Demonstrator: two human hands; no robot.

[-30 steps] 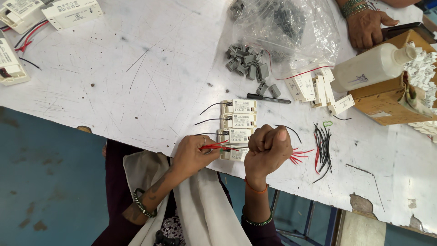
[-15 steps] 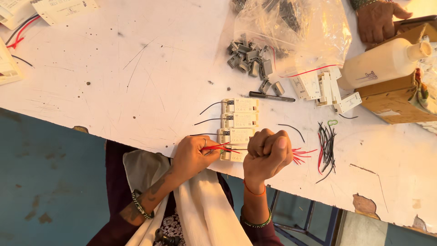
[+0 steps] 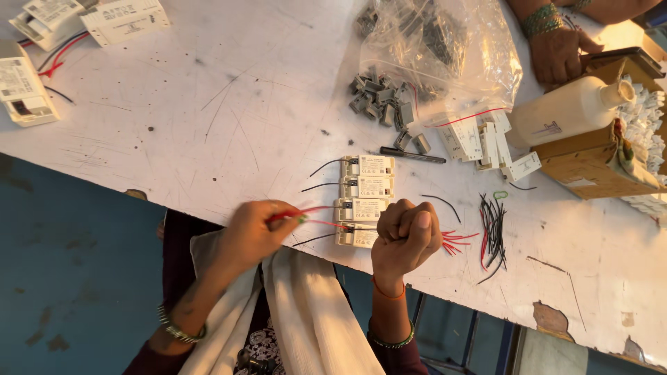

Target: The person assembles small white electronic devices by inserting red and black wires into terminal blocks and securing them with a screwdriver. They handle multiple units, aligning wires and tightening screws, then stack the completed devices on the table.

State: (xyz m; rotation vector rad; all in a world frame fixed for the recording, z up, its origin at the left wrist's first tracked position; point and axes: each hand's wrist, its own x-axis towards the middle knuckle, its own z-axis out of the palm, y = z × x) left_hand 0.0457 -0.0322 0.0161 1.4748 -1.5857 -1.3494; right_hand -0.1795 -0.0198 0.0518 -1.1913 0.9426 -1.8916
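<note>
1. Your left hand pinches a red wire betw. fingertips; the wire runs right from the grip toward the white modules.
2. Modules: four small white boxes stacked in a column on the white table, just right of the left grip. Thin black leads stick out from their left ends. The nearest one sits betw. your two hands.
3. Your right hand is clenched in a fist, touching the nearest module's right end. Can't tell what's inside the fist, though a red wire bundle fans out just right of it.
4. Right of that fist: a loose bunch of black wires on the table, close by.
5. Beyond the fist, further up: a dark screwdriver, grey clips and a clear bag.
6. Far up-right of your grip: a white bottle on a cardboard box, w/ another person's hand near it.
</note>
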